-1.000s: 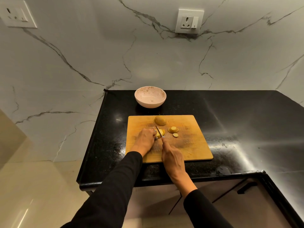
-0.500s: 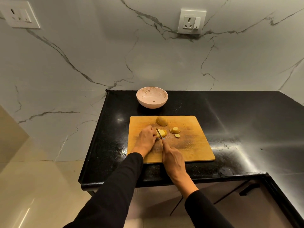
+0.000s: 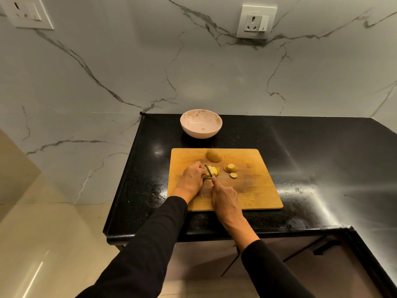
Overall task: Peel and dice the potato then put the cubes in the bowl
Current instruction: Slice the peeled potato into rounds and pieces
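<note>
On the wooden cutting board (image 3: pixel 253 190) my left hand (image 3: pixel 191 179) holds down a pale yellow potato piece (image 3: pixel 213 170) with curled fingers. My right hand (image 3: pixel 224 195) grips a knife (image 3: pixel 208 170) whose blade lies across that piece. A rounded potato half (image 3: pixel 213 155) sits at the board's far edge. A small stack of slices (image 3: pixel 231 168) and one loose slice (image 3: pixel 233 175) lie to the right of the blade. The pink bowl (image 3: pixel 201 123) stands behind the board and looks to hold nothing.
The board lies on a black stone counter (image 3: pixel 311 158) that runs to the right and ends at a front edge near me. A marble wall with two sockets (image 3: pixel 255 21) rises behind. Left of the counter the floor drops away.
The knife blade has shifted slightly along the potato piece under my left hand. The view has drifted a little; the other pieces and the bowl stay put.
</note>
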